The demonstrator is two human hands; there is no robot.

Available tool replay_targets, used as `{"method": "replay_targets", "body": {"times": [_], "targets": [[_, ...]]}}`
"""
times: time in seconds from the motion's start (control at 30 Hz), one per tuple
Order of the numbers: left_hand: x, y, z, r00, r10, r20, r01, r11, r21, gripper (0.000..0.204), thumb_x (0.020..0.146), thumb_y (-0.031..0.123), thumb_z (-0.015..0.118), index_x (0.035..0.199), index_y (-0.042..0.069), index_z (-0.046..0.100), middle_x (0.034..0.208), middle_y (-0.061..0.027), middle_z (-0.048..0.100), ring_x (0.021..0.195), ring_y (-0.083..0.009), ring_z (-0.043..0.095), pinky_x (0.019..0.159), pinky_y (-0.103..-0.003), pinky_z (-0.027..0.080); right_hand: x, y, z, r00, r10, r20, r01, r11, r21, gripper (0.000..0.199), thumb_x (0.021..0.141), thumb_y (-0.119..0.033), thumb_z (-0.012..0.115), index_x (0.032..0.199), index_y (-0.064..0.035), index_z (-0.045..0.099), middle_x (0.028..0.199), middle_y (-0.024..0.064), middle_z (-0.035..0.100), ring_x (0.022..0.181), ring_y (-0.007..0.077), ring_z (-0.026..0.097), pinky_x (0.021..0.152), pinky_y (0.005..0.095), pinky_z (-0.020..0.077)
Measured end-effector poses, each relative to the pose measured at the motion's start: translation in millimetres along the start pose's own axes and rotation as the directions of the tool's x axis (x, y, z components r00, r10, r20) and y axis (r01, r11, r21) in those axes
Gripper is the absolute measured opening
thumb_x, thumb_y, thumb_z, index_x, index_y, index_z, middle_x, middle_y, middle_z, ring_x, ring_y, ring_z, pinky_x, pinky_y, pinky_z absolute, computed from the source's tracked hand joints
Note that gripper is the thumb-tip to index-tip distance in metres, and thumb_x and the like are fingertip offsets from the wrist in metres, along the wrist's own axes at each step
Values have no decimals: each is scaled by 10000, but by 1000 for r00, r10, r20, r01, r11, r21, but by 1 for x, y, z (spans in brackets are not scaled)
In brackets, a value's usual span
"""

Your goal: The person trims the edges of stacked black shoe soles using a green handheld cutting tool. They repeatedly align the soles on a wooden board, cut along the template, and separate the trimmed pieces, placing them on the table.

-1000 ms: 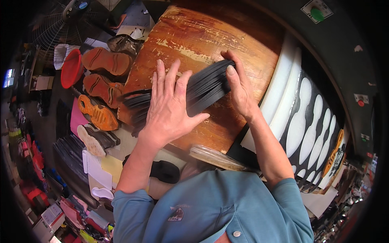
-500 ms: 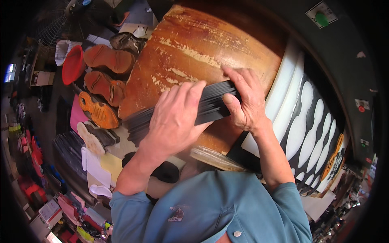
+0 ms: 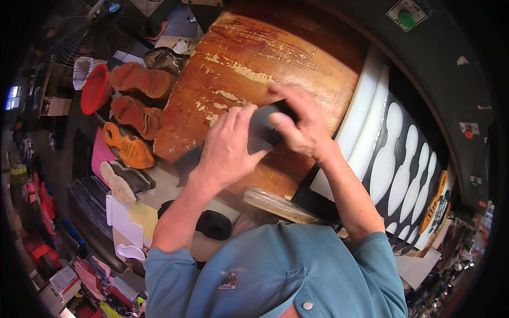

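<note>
Both gripping the stack of dark sheets (image 3: 261, 130) over the worn wooden table (image 3: 275, 69), left hand (image 3: 228, 151) nearer, right hand (image 3: 299, 124) beyond, stack running lower-left to upper-right.

Both bare forearms reach up from the lower edge and meet. The left hand (image 3: 225, 151) lies knuckles up, fingers curled; the right hand (image 3: 299, 127) pinches closed just beside it.
</note>
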State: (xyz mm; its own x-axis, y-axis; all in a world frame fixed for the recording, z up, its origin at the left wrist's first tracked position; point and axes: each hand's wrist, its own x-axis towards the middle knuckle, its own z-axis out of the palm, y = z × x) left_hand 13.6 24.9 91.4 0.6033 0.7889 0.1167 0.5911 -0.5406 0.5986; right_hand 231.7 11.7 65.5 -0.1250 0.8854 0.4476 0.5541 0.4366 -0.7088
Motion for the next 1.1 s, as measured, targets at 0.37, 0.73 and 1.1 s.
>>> {"method": "replay_targets", "body": {"times": [0.37,0.73,1.1], "targets": [[-13,22,-17,864,-429,-262,-276,31,-961,685,990,287,789,1537,16,478,1456,-133,603,1323,-287,612,1139,-460,506,-19,-56,9,913,238,330,-361,849,385,1080,674,-406,985,1525,13,470,1412,235,603,1335,393,587,1121,460,483],[-57,-87,-17,905,-334,-266,-46,543,-839,1362,714,-64,904,1735,118,22,1497,-133,530,1332,-277,585,1161,-417,475,23,-49,-39,866,65,495,204,859,-469,843,659,-255,930,1367,58,597,1037,148,654,973,330,655,863,436,571],[-28,-93,-37,990,40,-138,-31,997,69,1083,554,214,1034,1480,115,480,1507,-150,490,1541,-447,365,1276,-563,349,1,-27,-30,881,41,472,149,922,-358,1009,672,-297,964,1531,-29,507,1382,194,610,1275,384,603,1071,487,519]]}}
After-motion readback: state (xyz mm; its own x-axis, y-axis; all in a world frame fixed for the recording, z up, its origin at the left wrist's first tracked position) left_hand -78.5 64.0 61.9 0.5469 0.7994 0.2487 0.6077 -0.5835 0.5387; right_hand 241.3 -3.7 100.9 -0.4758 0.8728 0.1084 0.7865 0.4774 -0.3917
